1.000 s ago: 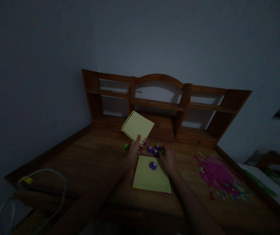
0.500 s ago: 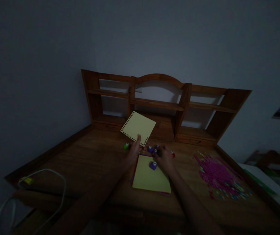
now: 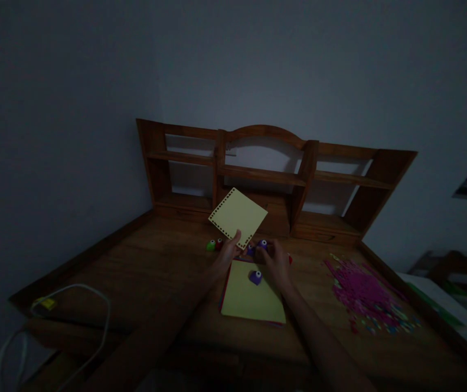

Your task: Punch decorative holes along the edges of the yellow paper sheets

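My left hand (image 3: 228, 253) pinches the lower corner of a pale yellow sheet (image 3: 239, 215), holding it raised and tilted. A row of small punched holes runs along two of its edges. My right hand (image 3: 274, 260) has its fingers closed around a purple paper punch (image 3: 262, 244) with a white round button, just right of the sheet. Another purple punch (image 3: 256, 277) lies on a stack of coloured paper (image 3: 253, 302), yellow sheet on top. Behind my left hand sit a green punch (image 3: 210, 245) and a red punch (image 3: 219, 244). One more purple punch (image 3: 250, 250) is partly hidden between my hands.
A red punch (image 3: 290, 259) shows beyond my right wrist. Pink strips (image 3: 360, 288) and small coloured paper bits (image 3: 392, 321) are heaped on the right of the wooden desk (image 3: 143, 256). A shelf unit (image 3: 264, 173) stands along the back. A white cable (image 3: 105, 305) loops at left.
My left hand has shifted slightly right with the yellow sheet. My right hand has moved from beside the green punch to a purple one and closed on it. The red punches have come into view.
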A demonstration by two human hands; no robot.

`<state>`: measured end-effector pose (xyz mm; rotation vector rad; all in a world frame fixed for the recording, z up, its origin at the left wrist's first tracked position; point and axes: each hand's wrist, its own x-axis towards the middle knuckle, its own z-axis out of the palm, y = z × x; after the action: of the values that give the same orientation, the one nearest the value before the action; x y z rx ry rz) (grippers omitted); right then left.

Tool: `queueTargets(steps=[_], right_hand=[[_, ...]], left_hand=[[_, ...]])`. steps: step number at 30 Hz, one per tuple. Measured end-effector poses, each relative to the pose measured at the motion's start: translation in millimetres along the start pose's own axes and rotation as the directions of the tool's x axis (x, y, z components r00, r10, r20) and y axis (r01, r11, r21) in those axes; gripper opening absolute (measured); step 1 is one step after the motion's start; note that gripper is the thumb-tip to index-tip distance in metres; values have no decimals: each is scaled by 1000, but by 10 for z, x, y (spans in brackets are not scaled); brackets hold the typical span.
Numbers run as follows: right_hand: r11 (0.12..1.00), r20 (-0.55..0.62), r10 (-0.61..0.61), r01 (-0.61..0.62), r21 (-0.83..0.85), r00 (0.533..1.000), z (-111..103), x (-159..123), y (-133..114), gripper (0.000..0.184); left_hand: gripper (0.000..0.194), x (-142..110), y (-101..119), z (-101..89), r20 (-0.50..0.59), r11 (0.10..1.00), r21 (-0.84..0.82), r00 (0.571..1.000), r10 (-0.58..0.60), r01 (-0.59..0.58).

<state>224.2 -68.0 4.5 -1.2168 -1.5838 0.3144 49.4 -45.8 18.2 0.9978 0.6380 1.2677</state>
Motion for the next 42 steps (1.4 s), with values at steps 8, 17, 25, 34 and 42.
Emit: queueTargets(steps=[8,17,25,34,42], right_hand=[[704,146,302,-324,632,942,24,76,-59,45],[692,202,244,-316,649,949,56,52,-99,47],[762,209,235,-314,567,949,39,11,-161,44],[798,177,210,-273,536,961,50,5,-144,38],[790,155,197,-250,560,968,49,17,-132,38]], left_hand=[[46,23,-106,-59,-158,992,71,981,112,-102],[40,-69,25,19,-139,900,391,954,265,-193],[31,-83,9,39,-177,867,450,929,324,-216],[34,-64,-34,15,-136,842,486,931,337,-234],[42,-66,-7,21,-103,824,509,933,344,-247]])
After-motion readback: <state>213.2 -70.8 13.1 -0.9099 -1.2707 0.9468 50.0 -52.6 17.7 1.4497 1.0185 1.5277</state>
